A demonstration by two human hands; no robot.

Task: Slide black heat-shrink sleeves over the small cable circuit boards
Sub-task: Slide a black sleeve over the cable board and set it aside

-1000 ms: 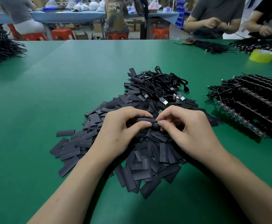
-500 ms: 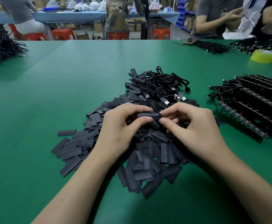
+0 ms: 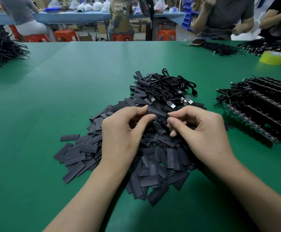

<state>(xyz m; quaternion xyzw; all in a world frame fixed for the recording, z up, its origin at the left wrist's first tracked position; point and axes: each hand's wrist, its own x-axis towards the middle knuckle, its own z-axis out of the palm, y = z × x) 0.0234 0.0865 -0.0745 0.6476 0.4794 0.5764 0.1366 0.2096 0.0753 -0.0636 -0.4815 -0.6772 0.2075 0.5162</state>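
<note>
A black heat-shrink sleeve is held level above a heap of flat black sleeves. My left hand pinches the sleeve's left end between thumb and forefinger. My right hand pinches its right end, where a thin cable comes out. The circuit board is hidden inside the sleeve or behind my fingers. Behind my hands lies a tangle of black USB cables on the heap's far side.
Rows of black cables with boards lie at the right. A yellow tape roll sits at the far right, a cable bundle at the far left. People sit across the green table and behind it.
Both hands have lifted slightly away from the heap with the sleeve. The sleeve now shows more fully between my fingertips, and the green board tip seen earlier is out of sight.
</note>
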